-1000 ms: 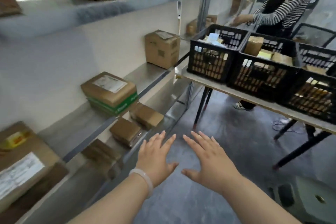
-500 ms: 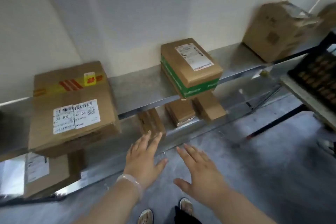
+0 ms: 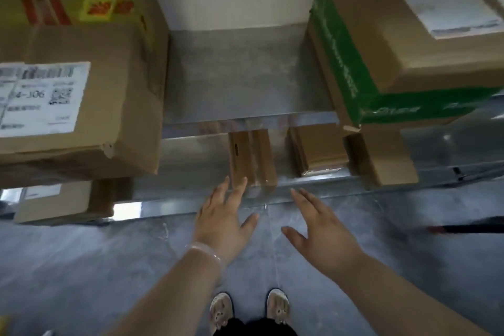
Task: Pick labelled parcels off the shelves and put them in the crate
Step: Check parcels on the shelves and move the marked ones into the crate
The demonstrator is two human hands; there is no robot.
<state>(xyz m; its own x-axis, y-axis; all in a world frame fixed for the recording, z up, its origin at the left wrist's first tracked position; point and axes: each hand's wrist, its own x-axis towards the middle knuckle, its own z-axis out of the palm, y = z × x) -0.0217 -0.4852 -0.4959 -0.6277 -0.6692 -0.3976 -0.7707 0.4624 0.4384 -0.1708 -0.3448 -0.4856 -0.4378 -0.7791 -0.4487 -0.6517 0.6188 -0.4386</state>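
- Both hands empty and spread flat, fingers splayed, palms down: left hand (image 3: pixel 223 222) at centre frame, right hand (image 3: pixel 319 229) just right of it, gripping nothing.
- Likely target: narrow brown parcel (image 3: pixel 252 158) on the lower shelf (image 3: pixel 191 155), directly above the left hand in the frame, long axis running up-frame toward the wall.
- Left fingertips (image 3: pixel 242 181) overlapping the parcel's near end; contact or a small gap, impossible to tell. Left hand clearly nearer; right hand a little off to the parcel's right.
- Two more small parcels to the right on the same shelf: a flat one (image 3: pixel 319 150) and a boxier one (image 3: pixel 381 155), the latter partly under the green-taped box (image 3: pixel 395 43) at upper right.
- Overhead limit: front edge of the upper shelf (image 3: pixel 245 76) crossing just above the parcel's far end, so probably little room to lift; sliding out toward the bottom of the frame looks the safer way.
- Open shelf to the parcel's left; large labelled box (image 3: pixel 81 76) at upper left well apart; floor below the shelf lip bare.
- No label visible on the narrow parcel's top face; no crate in frame.
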